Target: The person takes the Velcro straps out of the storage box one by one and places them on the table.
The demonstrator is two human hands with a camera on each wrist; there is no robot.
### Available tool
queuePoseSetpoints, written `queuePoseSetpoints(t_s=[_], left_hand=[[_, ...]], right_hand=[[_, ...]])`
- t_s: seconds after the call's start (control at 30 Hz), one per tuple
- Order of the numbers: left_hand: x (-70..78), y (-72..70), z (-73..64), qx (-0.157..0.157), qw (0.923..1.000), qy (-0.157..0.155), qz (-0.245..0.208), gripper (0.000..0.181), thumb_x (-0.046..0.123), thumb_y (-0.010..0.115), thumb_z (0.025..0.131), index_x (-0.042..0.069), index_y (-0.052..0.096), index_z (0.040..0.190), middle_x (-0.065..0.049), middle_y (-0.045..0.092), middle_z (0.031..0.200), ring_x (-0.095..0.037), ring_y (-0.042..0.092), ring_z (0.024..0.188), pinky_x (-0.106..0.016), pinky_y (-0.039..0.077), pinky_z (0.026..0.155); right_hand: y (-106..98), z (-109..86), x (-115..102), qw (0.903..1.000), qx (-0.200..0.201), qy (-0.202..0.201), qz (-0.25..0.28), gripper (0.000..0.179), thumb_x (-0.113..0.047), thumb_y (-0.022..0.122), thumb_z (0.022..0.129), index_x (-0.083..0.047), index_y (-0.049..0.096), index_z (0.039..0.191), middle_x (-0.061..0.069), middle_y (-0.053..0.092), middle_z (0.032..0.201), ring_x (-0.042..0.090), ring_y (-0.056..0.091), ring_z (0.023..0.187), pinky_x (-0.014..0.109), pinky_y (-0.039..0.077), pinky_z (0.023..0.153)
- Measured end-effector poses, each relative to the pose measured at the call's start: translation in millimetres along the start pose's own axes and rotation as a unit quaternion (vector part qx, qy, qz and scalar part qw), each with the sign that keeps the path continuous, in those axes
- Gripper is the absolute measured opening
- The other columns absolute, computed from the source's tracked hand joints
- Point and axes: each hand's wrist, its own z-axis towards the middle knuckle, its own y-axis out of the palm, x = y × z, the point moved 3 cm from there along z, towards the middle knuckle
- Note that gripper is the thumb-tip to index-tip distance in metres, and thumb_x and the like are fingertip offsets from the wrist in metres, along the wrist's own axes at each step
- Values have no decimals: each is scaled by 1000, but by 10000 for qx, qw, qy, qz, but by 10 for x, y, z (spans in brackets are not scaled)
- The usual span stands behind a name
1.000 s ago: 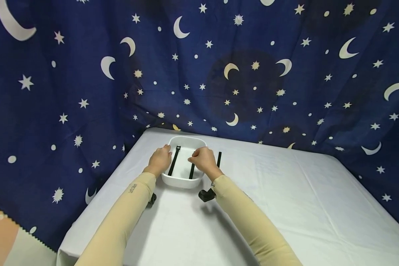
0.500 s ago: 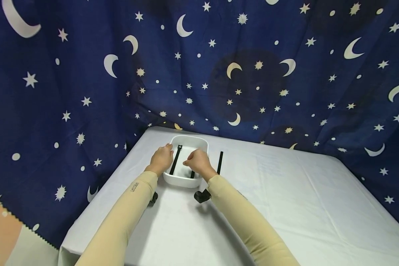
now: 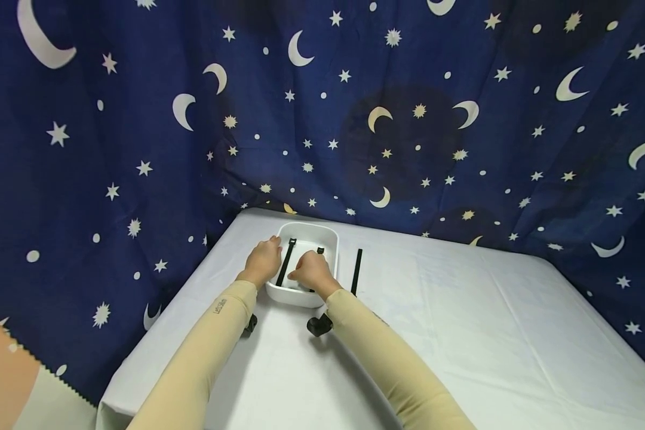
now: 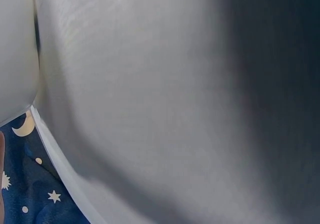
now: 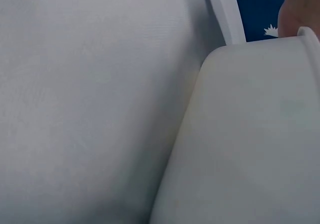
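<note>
In the head view, a white tub [image 3: 294, 297] stands on the white-covered table. My left hand [image 3: 263, 261] grips its left rim. My right hand [image 3: 313, 270] is over the tub's near part, its fingers curled in and thumb and fingertips close together; I cannot tell if anything is between them. Inside the tub lie a black cable tie with a buckle end [image 3: 287, 260] on the left and a second black tie [image 3: 320, 250] on the right, mostly hidden by my right hand. The right wrist view shows the tub's outer wall [image 5: 250, 134].
Another black strip [image 3: 357, 269] lies on the table right of the tub, its near end behind my sleeve. The table [image 3: 462, 310] extends to the right. A dark blue star-and-moon curtain [image 3: 322, 119] hangs behind and left. Black wrist mounts [image 3: 319, 325] sit under the forearms.
My right hand has moved left and nearer within the tub, uncovering the buckle end of the right cable tie. The left hand stays at the rim. The head view has shifted slightly.
</note>
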Motion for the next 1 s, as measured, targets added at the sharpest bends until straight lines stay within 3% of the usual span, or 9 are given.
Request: queuePoseSetpoints(t_s=[0.5,0.6,0.83,1.0], left_hand=[[-59,136,-68,-62,9999,-91,-102,39,13,48,105,-1,54,140,-18,52,148,-39,59,127,-50,52,105],[-49,139,-85,-24,9999,-84,-116,38,13,49,104,-2,55,139,-18,55,146,-39,61,125,-51,53,102],[-47,88,-39,-53,10000,-46,-51,40,15,47,106,-1,53,142,-19,55,146,-39,61,125,-49,54,103],[-26,-2,17,9,10000,76,-38,38,14,47,106,-2,54,140,-20,54,146,-39,60,125,-50,53,104]], right_hand=[[253,14,-44,9996,-280,29,-28,27,-14,86,75,-5,65,61,4,64,57,15,52,53,25,44,52],[296,25,-38,9991,-383,140,-110,28,-17,86,76,-4,65,63,6,66,62,17,54,57,29,49,56],[322,95,-82,9988,-301,221,-312,28,-19,85,74,1,69,82,18,73,89,24,60,73,39,57,72],[293,166,-169,9990,-302,157,-282,29,-19,83,77,3,69,90,20,73,96,29,66,80,42,59,76]])
